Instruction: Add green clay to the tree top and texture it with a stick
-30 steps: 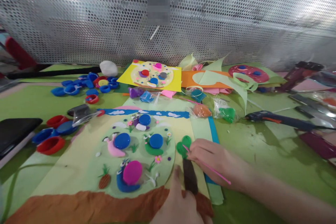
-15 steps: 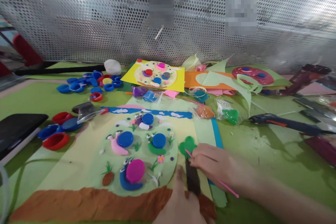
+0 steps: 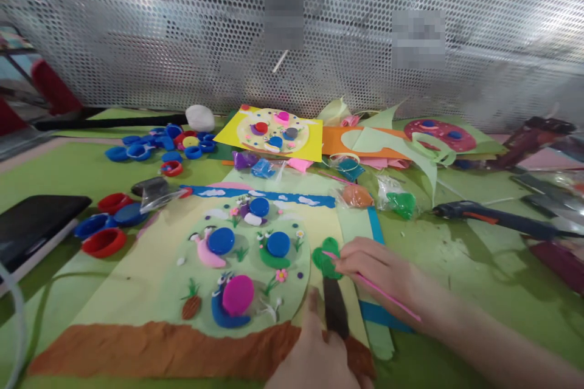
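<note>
My right hand (image 3: 381, 264) pinches a thin pink clay modelling tool (image 3: 387, 295), its tip on the green clay treetop (image 3: 326, 255). Below the treetop runs a dark brown clay trunk (image 3: 335, 307). My left hand (image 3: 314, 346) rests at the picture's lower edge, index finger stretched out on the pale yellow sheet (image 3: 150, 273) left of the trunk; its other fingers are partly out of sight. Clay snails with bottle-cap shells, among them one with a magenta cap (image 3: 238, 295), sit on the pale green round. A brown clay strip (image 3: 159, 349) lines the bottom.
Loose bottle caps (image 3: 104, 243) and a black device (image 3: 41, 222) lie at left. Behind are bagged clay (image 3: 358, 196), a yellow snail picture (image 3: 223, 137) and paper scraps. A glue gun (image 3: 493, 219) lies at right, before a perforated metal panel (image 3: 182, 42).
My right hand has shifted slightly, and the pink tool's tip now sits a little higher on the green treetop. My left index finger stays in place. The view has moved slightly.
</note>
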Demonstrator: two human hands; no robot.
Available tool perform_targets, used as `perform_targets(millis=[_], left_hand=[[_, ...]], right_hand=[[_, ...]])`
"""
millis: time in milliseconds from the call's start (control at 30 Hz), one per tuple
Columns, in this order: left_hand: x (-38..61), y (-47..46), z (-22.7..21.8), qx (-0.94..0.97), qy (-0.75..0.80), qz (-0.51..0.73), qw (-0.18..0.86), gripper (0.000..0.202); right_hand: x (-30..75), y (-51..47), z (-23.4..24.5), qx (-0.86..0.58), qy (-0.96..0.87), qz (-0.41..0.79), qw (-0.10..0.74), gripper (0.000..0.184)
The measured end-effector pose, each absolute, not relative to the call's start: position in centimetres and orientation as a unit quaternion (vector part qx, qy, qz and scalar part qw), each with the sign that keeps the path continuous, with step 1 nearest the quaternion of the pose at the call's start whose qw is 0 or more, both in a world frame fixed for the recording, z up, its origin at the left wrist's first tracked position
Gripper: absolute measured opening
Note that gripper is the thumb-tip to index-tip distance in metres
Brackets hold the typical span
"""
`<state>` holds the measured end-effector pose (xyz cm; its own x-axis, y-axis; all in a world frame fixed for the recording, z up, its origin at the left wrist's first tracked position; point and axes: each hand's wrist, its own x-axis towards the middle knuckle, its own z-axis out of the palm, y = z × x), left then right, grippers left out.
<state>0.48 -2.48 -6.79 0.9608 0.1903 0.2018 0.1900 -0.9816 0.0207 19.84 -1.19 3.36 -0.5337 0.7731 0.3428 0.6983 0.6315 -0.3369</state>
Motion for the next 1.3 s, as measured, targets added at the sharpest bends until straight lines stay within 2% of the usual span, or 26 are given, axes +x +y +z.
perform_targets(millis=[167,267,433,600,700,833,1033,1100,1233,1300], left_hand=[[0.6,-2.5,-6.3,0.989,0.095,0.111,-0.003,0.014],[0.7,-2.7,-6.3,0.990,0.097,0.103,0.002,0.017],[0.6,-2.9,-6.8,0.987,0.118,0.104,0.015,0.017],[1.0,-2.8,-6.5,0.988,0.104,0.113,0.002,0.020],[1.3,-2.7,-6.1,0.988,0.100,0.117,-0.011,0.016],[1.3,-2.7,-6.0,0.988,0.104,0.112,-0.018,0.011],[0.7,-2.4,-6.4,0.992,0.094,0.082,-0.012,0.017],[0.5,-2.4,-6.7,0.992,0.095,0.079,-0.006,0.020],[0.3,-2.6,-7.4,0.991,0.108,0.076,0.006,0.024],[0.2,-2.8,-7.8,0.991,0.107,0.075,0.010,0.024]], right_hand=[[19.8,-0.8,2.6,-0.439,-0.854,0.140,0.239,0.029],[19.8,-0.9,2.8,-0.441,-0.856,0.166,0.210,0.032],[19.6,-1.1,3.5,-0.438,-0.870,0.162,0.158,0.044],[19.6,-1.2,4.1,-0.424,-0.879,0.169,0.135,0.046],[19.7,-1.3,4.1,-0.422,-0.881,0.166,0.137,0.049],[19.9,-1.4,4.2,-0.416,-0.883,0.168,0.140,0.041],[20.1,-1.8,5.2,-0.418,-0.883,0.202,0.064,0.029],[20.2,-1.8,5.0,-0.414,-0.878,0.218,0.100,0.027],[20.0,-1.7,3.7,-0.481,-0.776,0.288,0.288,0.013],[19.6,-1.6,3.1,-0.544,-0.702,0.328,0.321,0.014]])
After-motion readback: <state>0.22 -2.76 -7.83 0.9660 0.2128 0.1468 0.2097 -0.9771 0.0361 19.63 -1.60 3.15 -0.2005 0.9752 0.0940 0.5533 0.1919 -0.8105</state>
